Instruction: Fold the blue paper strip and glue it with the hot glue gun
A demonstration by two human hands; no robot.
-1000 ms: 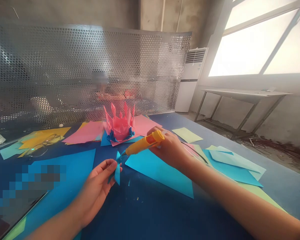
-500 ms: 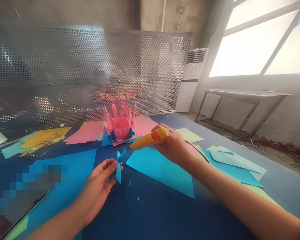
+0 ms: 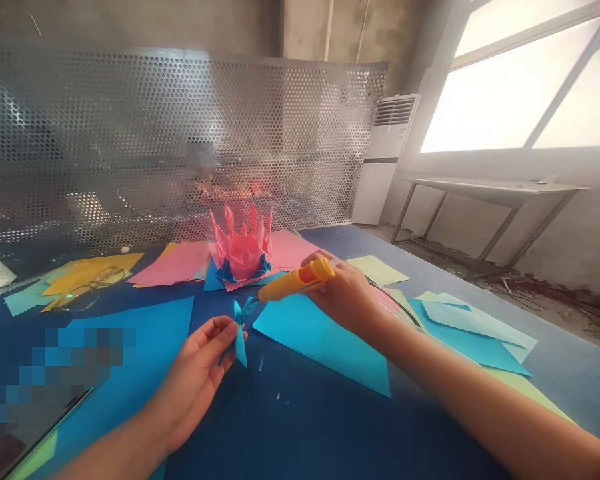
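Observation:
Between the thumb and fingers of my left hand (image 3: 200,367) is a small folded blue paper piece (image 3: 241,345), held upright above the dark blue table (image 3: 300,427). My right hand (image 3: 347,293) grips a yellow glue gun (image 3: 297,279), whose tip points left at the upper part of the folded piece. Whether the tip touches the paper is too small to tell. Beyond both hands stands a pink paper crown (image 3: 245,250) with dark blue folded ornaments at its base. A blue sheet (image 3: 330,340) lies under the glue gun.
Yellow sheets (image 3: 75,273) with eyeglasses (image 3: 87,293) lie at the left, and pink sheets (image 3: 173,263) farther back. Blue and pale green papers (image 3: 475,327) are at the right. A perforated metal screen (image 3: 155,133) stands behind; a person shows blurred through it.
The folded blue piece has tilted slightly in my left hand. The glue gun has shifted a little to the left with my right hand.

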